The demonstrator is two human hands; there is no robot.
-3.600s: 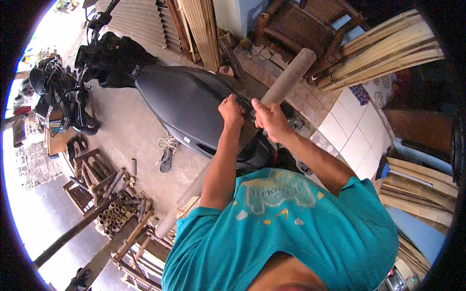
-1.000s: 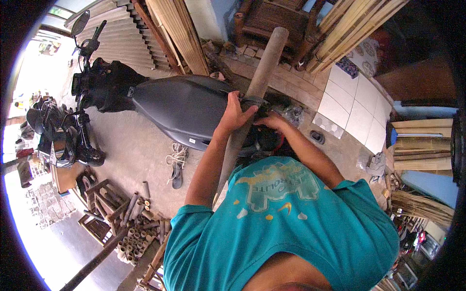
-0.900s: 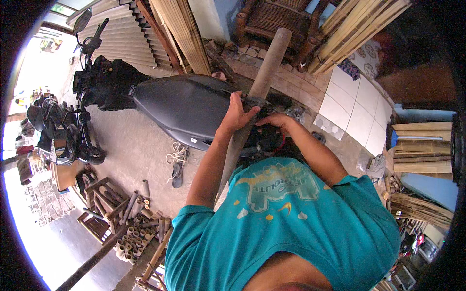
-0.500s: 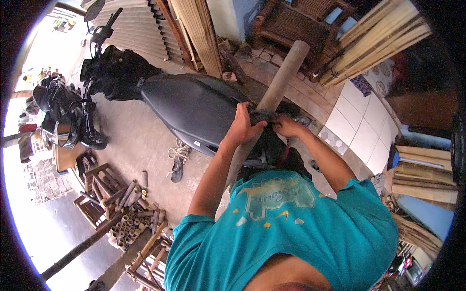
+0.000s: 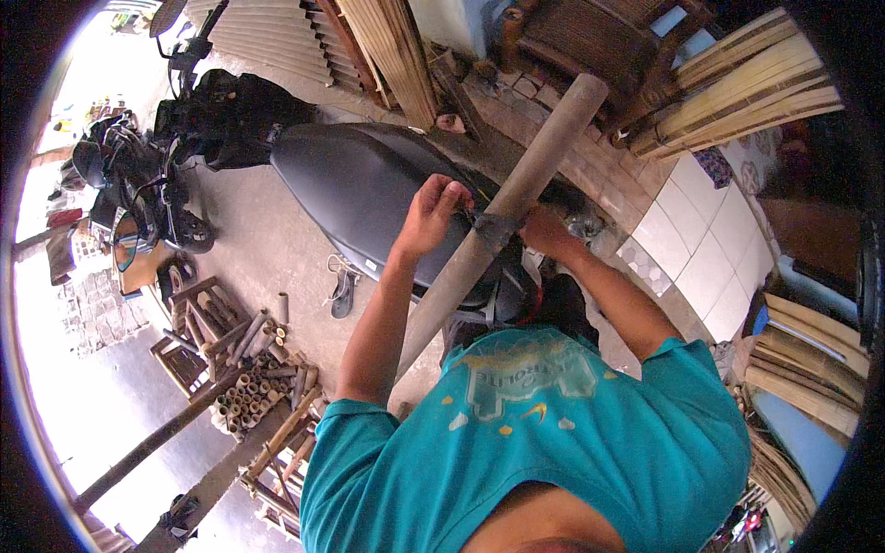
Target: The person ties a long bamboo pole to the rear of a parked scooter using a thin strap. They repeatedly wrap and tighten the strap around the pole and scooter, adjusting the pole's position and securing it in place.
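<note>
1. Fingers of the left hand (image 5: 431, 214) are curled together and pinch the edge of a dark band (image 5: 493, 227) wrapped around a long bamboo pole (image 5: 502, 217).
2. Fingers of the right hand (image 5: 546, 232) are pressed against the far side of the same pole, just beside the band; whether they grip or only steady it cannot be told.
3. The pole is held slanted across the middle of the view, its upper end (image 5: 583, 89) pointing toward the wall and its lower end hidden behind the left forearm and the teal shirt (image 5: 535, 442).
4. No package, label or sign can be made out clearly near the hands; a pale printed mark is seen on the chest of the shirt.
5. A low wooden rack (image 5: 198, 327) is seen at the lower left, and beside it a stack of short cut bamboo tubes (image 5: 253, 392) is laid with open ends facing up.
6. Directly beneath the hands, a dark motorbike seat (image 5: 355, 189) fills the space, with the handlebars and mirror (image 5: 189, 51) toward the upper left.
7. A single sandal (image 5: 341, 293) lies on the concrete floor beside the bike.
8. Bundles of split bamboo slats (image 5: 747, 88) are leaned at the upper right, above a white tiled floor (image 5: 705, 249).
9. A second motorbike (image 5: 129, 194) is parked at the left edge.
</note>
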